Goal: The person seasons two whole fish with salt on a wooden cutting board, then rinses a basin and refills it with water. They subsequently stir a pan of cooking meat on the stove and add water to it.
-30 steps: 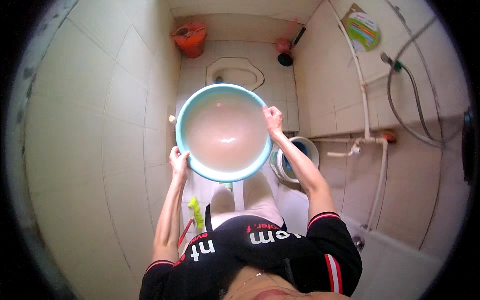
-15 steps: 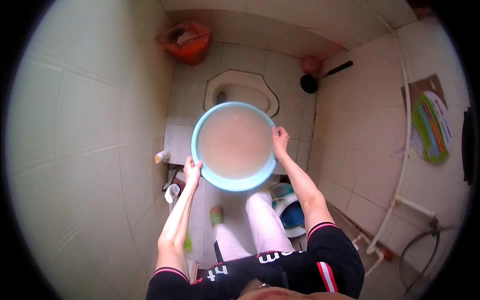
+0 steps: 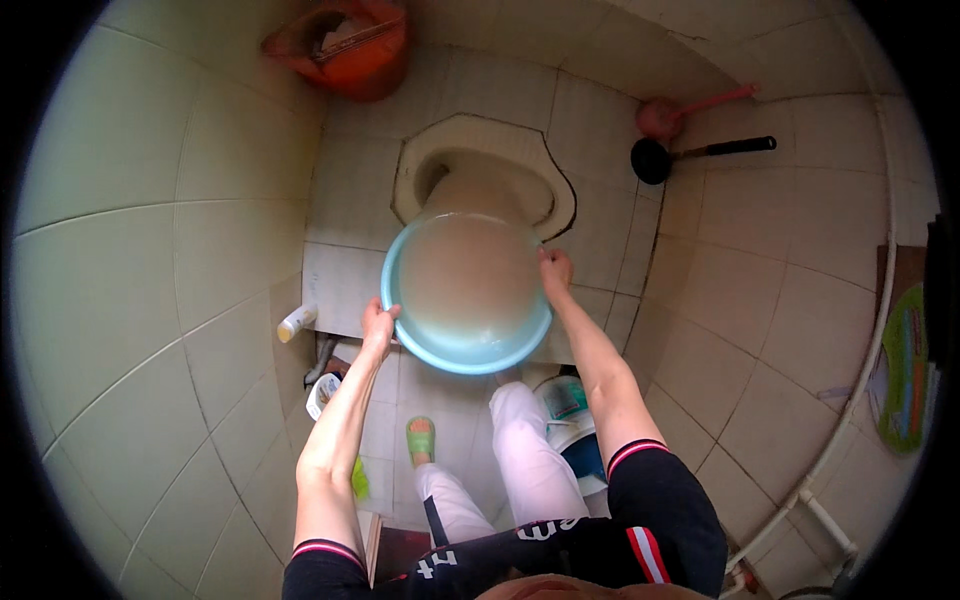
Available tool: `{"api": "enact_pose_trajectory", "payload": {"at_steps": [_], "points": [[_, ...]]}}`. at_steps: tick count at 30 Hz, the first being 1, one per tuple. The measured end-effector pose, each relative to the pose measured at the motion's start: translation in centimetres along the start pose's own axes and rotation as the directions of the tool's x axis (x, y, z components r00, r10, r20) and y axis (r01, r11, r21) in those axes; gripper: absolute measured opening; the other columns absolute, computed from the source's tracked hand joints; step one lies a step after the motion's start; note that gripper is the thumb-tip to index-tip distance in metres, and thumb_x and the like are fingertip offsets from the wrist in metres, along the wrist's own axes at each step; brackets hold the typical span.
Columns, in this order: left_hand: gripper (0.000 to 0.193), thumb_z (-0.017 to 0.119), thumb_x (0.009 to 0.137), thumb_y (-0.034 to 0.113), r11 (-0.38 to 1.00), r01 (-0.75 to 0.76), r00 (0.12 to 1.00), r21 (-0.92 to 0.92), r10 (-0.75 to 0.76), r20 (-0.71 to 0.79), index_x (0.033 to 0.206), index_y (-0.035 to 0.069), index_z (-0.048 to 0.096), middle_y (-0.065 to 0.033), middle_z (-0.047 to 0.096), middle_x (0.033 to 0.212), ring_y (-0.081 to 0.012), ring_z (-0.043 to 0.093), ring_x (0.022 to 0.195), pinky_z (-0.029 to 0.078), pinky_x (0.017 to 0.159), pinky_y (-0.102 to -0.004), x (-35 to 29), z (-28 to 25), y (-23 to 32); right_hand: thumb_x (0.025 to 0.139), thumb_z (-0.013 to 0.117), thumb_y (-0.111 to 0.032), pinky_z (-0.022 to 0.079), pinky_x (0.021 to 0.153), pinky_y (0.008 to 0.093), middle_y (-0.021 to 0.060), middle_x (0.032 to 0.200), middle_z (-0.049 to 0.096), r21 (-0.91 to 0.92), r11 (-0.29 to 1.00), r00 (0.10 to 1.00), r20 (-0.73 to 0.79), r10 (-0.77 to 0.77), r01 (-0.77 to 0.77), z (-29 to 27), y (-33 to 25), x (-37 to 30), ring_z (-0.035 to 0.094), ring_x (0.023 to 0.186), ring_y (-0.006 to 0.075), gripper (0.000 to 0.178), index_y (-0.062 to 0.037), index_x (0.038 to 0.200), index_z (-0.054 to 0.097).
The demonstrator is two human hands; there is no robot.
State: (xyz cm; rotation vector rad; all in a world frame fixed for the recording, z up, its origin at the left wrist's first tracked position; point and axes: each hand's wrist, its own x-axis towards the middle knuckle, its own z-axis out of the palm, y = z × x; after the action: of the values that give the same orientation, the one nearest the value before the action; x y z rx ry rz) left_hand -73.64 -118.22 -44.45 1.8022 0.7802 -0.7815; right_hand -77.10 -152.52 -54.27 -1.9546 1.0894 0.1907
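A basin [image 3: 468, 295] sat between 2 hands, just near of the squat toilet [image 3: 485, 170]; a bin [image 3: 345, 40] stood far left, 2 plungers [image 3: 655, 158] far right.

Tiled bathroom: squat toilet [image 3: 487, 180] in floor, plunger [image 3: 655, 160], wall pipes [image 3: 880, 330].

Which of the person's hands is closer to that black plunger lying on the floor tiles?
Right. The right hand grips the far-right rim of the blue basin, below and left of the black plunger. The left hand holds the opposite rim, farther away.
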Motion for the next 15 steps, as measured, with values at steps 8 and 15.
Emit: {"api": "enact_pose_trajectory", "payload": {"at_steps": [8,15], "points": [[0.011,0.053,0.085,0.01,0.995,0.084,0.995,-0.06,-0.08,0.066,0.089,0.001,0.049,-0.0085,0.057,0.069,-0.0179,0.056,0.05,0.045,0.036,-0.0281,-1.3,-1.0,0.7,0.083,0.058,-0.035,0.043,0.07,0.039,0.0164,0.078,0.06,-0.086,0.994,0.988,0.129,0.083,-0.073,-0.6,-3.2,-0.5,0.056,0.074,0.027,0.038,0.0021,0.077,0.057],[0.016,0.05,0.086,0.01,0.972,0.147,0.985,-0.182,-0.127,0.118,0.095,-0.002,0.046,-0.0103,0.057,0.071,-0.0181,0.055,0.046,0.045,0.032,-0.0269,-3.2,-0.7,2.3,0.082,0.058,-0.036,0.045,0.07,0.0398,0.0193,0.081,0.062,-0.243,0.969,0.982,0.175,0.075,-0.031,-1.1,-2.2,1.6,0.06,0.077,0.0286,0.039,0.0034,0.078,0.059]]}}
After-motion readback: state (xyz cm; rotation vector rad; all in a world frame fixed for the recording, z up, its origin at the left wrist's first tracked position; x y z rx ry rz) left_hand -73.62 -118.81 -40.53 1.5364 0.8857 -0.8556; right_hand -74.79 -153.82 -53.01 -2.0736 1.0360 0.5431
